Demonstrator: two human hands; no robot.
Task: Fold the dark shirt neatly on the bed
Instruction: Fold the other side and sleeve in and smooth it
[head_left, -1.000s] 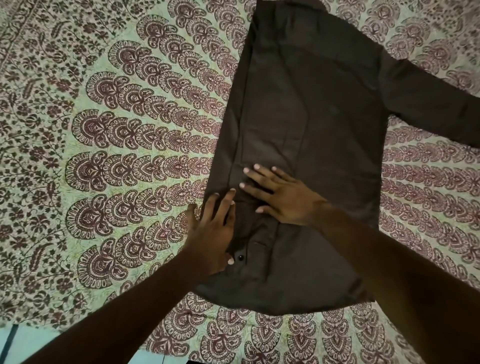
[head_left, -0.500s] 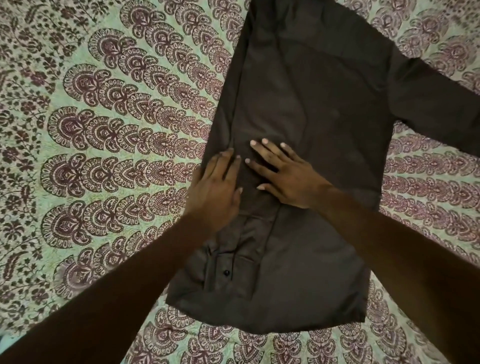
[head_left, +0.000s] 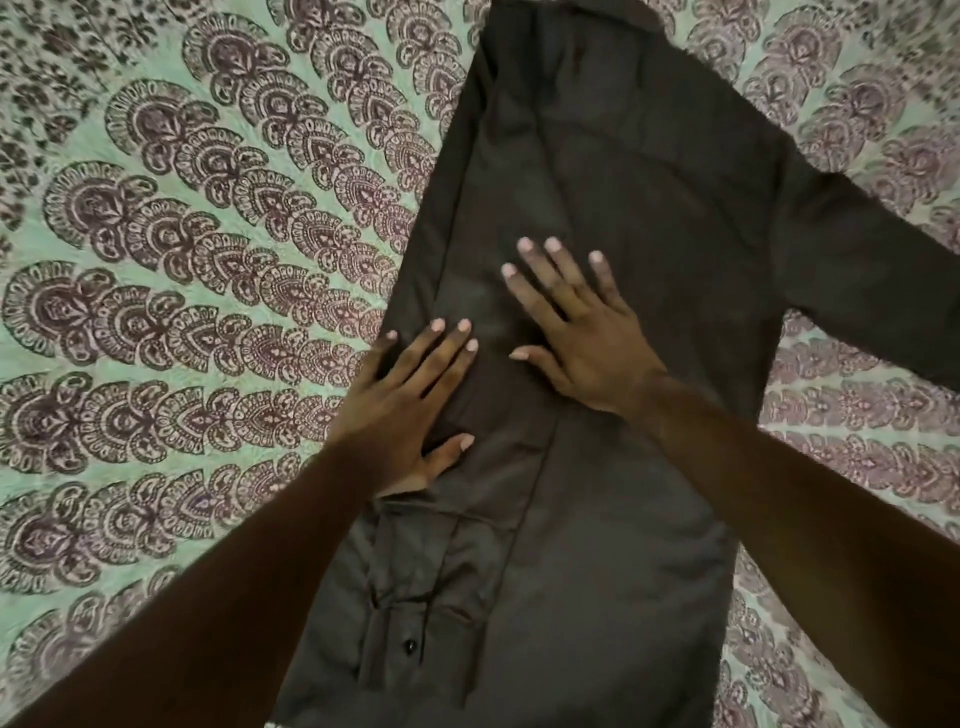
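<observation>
Looked down on a dark brown long-sleeved cloth shirt (head_left: 649, 182), laid lengthwise across a pale green bedspread printed with maroon fan-shaped motifs (head_left: 208, 260). Pressed on it with both hands, palms down. Had the left hand (head_left: 410, 410) flat at the shirt's left edge, fingers straight and close together, thumb out to the side, gripping nothing. Had the right hand (head_left: 582, 343) just beside it, a little farther up the cloth, fingers straight and spread wide, likewise holding nothing. Found the shirt's left side folded in over the body, with a cuffed sleeve end (head_left: 415, 561) and a small black button (head_left: 410, 646) near the lower left. Saw the other long sleeve (head_left: 872, 280) stretched flat to the right over the bedspread. Lost the shirt's lower corners behind two bare forearms crossing the bottom of the view. Could not make out the collar end, cut off at the top edge.
</observation>
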